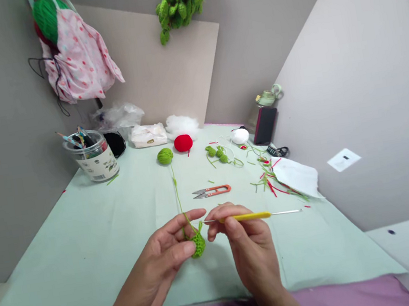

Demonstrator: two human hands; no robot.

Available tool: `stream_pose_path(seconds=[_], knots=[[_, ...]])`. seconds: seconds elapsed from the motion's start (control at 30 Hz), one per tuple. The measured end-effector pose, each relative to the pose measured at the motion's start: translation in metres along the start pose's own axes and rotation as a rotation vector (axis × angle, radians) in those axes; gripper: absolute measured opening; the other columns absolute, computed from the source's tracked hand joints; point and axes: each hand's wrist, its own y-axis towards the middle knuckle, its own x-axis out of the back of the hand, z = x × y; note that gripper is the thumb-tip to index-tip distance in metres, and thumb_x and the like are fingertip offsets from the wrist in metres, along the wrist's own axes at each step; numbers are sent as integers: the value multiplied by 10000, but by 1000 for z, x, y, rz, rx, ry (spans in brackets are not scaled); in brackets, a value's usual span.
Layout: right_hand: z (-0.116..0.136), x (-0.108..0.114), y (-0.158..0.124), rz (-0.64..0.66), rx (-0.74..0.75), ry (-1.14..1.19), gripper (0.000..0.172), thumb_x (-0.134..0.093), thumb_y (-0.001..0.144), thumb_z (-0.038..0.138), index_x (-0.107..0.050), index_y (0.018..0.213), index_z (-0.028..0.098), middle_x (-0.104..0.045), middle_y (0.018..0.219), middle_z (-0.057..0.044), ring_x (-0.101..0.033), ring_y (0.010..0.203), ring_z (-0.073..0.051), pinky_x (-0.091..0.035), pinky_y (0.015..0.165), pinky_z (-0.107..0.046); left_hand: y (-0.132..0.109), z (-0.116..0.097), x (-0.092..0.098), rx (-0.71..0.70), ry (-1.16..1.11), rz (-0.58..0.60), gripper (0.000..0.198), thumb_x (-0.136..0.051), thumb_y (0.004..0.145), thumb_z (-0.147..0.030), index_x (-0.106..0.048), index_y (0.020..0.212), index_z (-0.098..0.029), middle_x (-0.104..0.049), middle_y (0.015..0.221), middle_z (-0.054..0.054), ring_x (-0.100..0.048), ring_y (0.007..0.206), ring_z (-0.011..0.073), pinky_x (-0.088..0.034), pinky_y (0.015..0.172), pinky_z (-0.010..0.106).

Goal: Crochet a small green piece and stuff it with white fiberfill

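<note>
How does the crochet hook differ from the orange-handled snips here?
The crochet hook is held in the right hand; the snips lie on the table. The hook is a slim rod with a yellow grip; the snips have two blades and an orange handle. Both have metal parts.

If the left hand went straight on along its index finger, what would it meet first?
Probably the right hand, which holds the yellow crochet hook just ahead of the left hand; one view leaves depth unclear.
</note>
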Motion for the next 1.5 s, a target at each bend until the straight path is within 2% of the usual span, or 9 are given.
stream_pose_path(seconds=[0.17, 0.53, 0.63, 0.73, 0.83, 1.03, 1.17, 1.3, 1.5], knots=[[9, 3, 0, -76, 46, 1, 167, -685, 1026, 324, -823, 971, 249, -743, 916, -37, -702, 687, -133, -586, 670, -297, 5, 5, 6, -5, -86, -20, 326, -836, 835, -321, -837, 1151, -240, -665, 994, 31, -557, 902, 195, -443, 926, 337], [10, -1, -6, -12, 184, -215, 213, -612, 1060, 218, -815, 1045, 283, -740, 893, -28, -678, 778, -155, -558, 736, -316, -1, 2, 1, -26, -26, -23, 246, -837, 839, -336, -826, 1068, -250, -686, 1011, 30, -565, 958, 209, -422, 939, 333], [12, -2, -6, 37, 211, -192, 216, -608, 1065, 238, -819, 1066, 287, -731, 877, -32, -675, 799, -166, -563, 740, -320, 0, 2, 1, -23, -3, -5, 399, -822, 861, -329, -778, 1254, -278, -704, 1020, 31, -581, 987, 220, -405, 967, 356], [12, -2, -5, 151, 153, -132, 188, -651, 1048, 284, -838, 1062, 284, -744, 941, -55, -688, 827, -174, -575, 715, -309, 0, 3, 2, -12, -20, 58, 707, -848, 842, -313, -616, 1510, -321, -705, 966, 16, -605, 1017, 234, -393, 1018, 391], [9, -1, -6, 199, 127, -146, 162, -693, 1025, 283, -853, 1050, 277, -761, 959, -69, -701, 896, -185, -580, 747, -301, -1, 3, 3, -1, -8, 98, 861, -865, 823, -306, -505, 1605, -340, -681, 922, -2, -616, 1015, 235, -404, 1024, 407], [0, 1, -4, 96, -41, 139, 170, -669, 1040, 318, -821, 999, 252, -754, 904, -40, -691, 745, -131, -585, 685, -262, 3, 5, 6, -82, 74, 16, 554, -863, 849, -333, -728, 1386, -351, -665, 917, -12, -627, 962, 200, -470, 971, 355], [2, 1, -1, 89, -112, 210, 197, -646, 1054, 335, -780, 962, 224, -775, 903, -33, -725, 701, -114, -606, 687, -245, 6, 6, 8, -126, 133, -31, 478, -863, 863, -350, -760, 1327, -394, -653, 911, -25, -614, 916, 172, -489, 924, 306], [9, 1, -4, 91, 14, 6, 221, -561, 1093, 291, -757, 1006, 240, -761, 930, -27, -748, 741, -126, -629, 725, -266, 4, 9, 9, -189, 200, -79, 432, -866, 865, -347, -784, 1285, -407, -656, 928, -21, -618, 942, 181, -493, 922, 295], [8, 7, -15, 257, 523, -722, 344, -539, 1036, 100, -708, 1282, 271, -777, 1020, -89, -761, 907, -207, -655, 754, -324, 1, 15, 8, -288, 282, -190, 557, -881, 861, -319, -722, 1388, -406, -647, 908, -29, -602, 923, 166, -482, 951, 283]])
